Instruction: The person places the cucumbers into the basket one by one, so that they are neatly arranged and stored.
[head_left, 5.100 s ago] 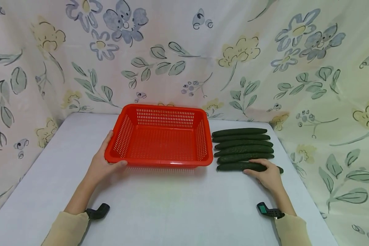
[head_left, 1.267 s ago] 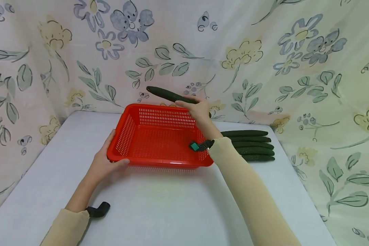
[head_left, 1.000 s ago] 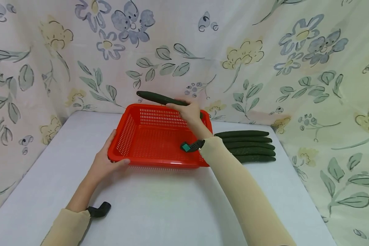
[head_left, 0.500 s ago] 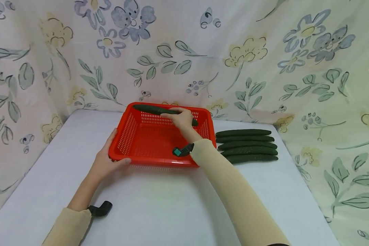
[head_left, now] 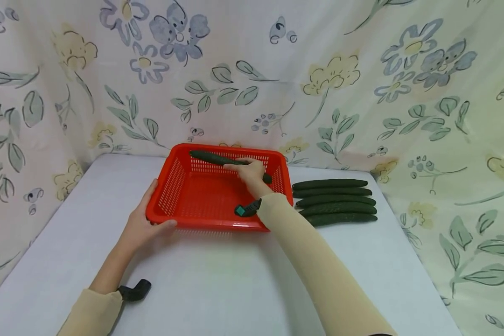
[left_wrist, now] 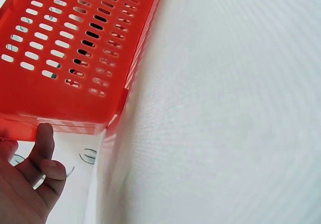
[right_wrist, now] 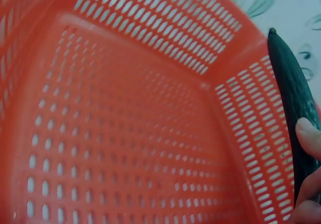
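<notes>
A red plastic basket [head_left: 212, 224] with slotted walls stands at the back middle of the table. My left hand [head_left: 139, 227] grips its front left corner, the thumb along the front rim. In the left wrist view, fingers [left_wrist: 44, 142] curl under the basket's rim [left_wrist: 55, 99]. Over the basket's far half, my right hand [head_left: 252, 175] holds a dark green cucumber [head_left: 212, 158] near its right part. The cucumber lies lengthwise along the back wall, its left end a little higher. In the right wrist view, the thumb [right_wrist: 307, 133] presses on the cucumber [right_wrist: 290, 86].
Several more cucumbers [head_left: 336, 199] lie side by side on the white table [head_left: 218, 284], right of the basket. A flowered cloth [head_left: 243, 56] hangs behind and around the table. The right forearm [head_left: 311, 261] crosses the basket's front right corner.
My right hand has picked up the nearest cucumber from the row, carried it left over the basket, and lowered it below the back rim's height. The left hand keeps its grip.
</notes>
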Motion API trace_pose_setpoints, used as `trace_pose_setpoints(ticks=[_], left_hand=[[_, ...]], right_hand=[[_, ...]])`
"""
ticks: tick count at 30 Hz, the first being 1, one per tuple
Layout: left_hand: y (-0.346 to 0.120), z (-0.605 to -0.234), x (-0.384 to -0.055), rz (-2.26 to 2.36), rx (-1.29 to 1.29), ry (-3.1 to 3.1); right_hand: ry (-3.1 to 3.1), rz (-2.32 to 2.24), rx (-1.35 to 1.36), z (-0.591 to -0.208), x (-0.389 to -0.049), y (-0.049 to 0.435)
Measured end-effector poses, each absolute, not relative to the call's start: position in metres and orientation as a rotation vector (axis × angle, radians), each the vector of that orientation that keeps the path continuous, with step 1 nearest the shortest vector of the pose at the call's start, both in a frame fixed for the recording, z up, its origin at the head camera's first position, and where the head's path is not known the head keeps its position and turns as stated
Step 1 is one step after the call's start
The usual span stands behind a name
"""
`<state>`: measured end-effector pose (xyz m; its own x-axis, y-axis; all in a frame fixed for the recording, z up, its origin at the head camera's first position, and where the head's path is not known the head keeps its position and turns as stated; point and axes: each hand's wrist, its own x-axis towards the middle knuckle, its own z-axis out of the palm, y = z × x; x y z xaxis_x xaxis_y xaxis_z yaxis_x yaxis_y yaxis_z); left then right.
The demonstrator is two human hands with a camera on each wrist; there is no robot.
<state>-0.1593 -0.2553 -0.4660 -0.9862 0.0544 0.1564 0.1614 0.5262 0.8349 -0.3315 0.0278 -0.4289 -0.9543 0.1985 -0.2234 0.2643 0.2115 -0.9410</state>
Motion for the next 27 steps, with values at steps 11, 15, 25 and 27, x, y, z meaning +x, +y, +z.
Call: trace_pose_setpoints(ticks=[11,15,25,27], left_hand=[[-0.254,-0.465,-0.158,-1.452,-0.185,-2.647],[-0.254,-0.466,-0.157,-1.435,-0.187,-2.643],[-0.254,-0.467,-0.157,-1.434,-0.184,-2.640],[-0.254,-0.468,-0.157,-1.440,-0.188,-2.643]], right_hand=[[2.413,-1.881,0.509,-0.443,-0.328,0.025],[2.390,-1.927,0.523,-0.445,-0.328,0.023],[2.362,-1.995,0.452,-0.448,-0.326,0.025],[2.338,-2.029,0.411,-0.449,-0.325,0.028]])
